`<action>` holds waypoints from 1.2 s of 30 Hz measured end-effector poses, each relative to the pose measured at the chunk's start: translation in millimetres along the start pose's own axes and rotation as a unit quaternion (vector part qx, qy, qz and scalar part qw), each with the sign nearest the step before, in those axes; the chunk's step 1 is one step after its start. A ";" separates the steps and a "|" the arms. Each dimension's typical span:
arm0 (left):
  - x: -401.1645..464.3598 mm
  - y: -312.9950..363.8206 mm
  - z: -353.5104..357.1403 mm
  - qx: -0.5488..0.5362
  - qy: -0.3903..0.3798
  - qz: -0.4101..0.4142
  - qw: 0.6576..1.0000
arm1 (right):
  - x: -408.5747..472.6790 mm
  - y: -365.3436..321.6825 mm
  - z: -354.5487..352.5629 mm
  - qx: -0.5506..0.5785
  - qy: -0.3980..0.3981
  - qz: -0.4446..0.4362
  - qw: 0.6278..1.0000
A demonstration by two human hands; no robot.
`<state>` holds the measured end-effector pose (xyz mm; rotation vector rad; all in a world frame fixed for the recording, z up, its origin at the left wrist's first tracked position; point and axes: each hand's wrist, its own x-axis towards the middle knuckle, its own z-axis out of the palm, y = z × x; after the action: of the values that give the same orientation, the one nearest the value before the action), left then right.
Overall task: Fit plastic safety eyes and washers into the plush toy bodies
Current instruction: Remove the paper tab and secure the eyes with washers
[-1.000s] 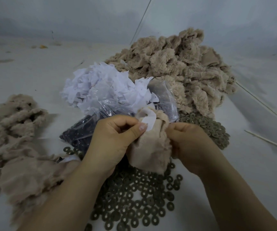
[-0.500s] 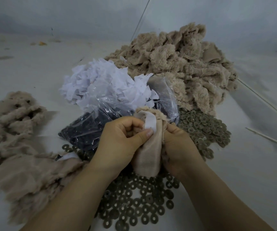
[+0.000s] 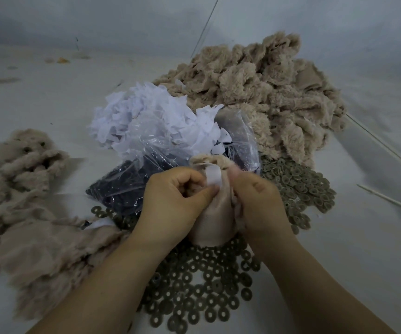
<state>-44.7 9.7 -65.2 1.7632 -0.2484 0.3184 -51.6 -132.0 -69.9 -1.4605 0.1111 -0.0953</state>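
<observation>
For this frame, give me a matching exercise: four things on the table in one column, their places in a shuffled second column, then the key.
Things:
1. plush body
2. washers
3. white fabric scraps
4. large plush pile

Places:
A. far right, behind the rest
B. gripped between the left hand and right hand
C. heaped above the clear bag of dark parts
D. spread on the table below the hands

Pairs: 1-B, 2-D, 3-C, 4-A
</observation>
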 end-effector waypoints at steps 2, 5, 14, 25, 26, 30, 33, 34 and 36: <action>-1.2 0.6 -0.2 0.019 -0.011 0.004 1.000 | -0.5 1.8 0.1 -0.084 -0.009 -0.076 0.994; -2.8 0.8 0.2 0.047 -0.015 0.011 0.999 | 0.4 4.3 -0.8 -0.127 0.009 -0.111 0.986; 1.0 1.9 -3.7 -0.090 -0.047 -0.080 0.992 | 3.2 5.0 -4.5 -0.019 0.024 -0.038 0.999; -1.7 3.3 0.7 -0.139 -0.016 -0.132 0.981 | -0.8 4.3 -2.1 0.120 -0.020 0.082 0.989; -1.6 2.7 0.8 -0.135 -0.014 -0.131 0.982 | -0.7 4.9 -1.9 0.118 -0.016 0.082 0.990; -2.8 0.9 2.5 -0.070 -0.024 -0.068 0.995 | 0.1 6.6 0.0 0.076 0.013 0.053 0.996; -3.5 -0.4 4.5 -0.010 -0.012 -0.030 0.999 | 1.6 7.2 0.0 0.035 0.019 0.018 0.999; -3.1 -0.6 4.6 -0.004 -0.011 -0.022 1.000 | 1.7 7.0 0.4 0.029 0.014 0.006 0.999; -3.6 -0.4 4.0 0.001 -0.018 -0.012 1.000 | 0.4 5.3 1.9 0.011 0.002 -0.019 1.000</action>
<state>-47.6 5.8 -67.6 1.7733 -0.2535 0.2701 -51.0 -129.7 -75.0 -1.4411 0.0847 -0.1309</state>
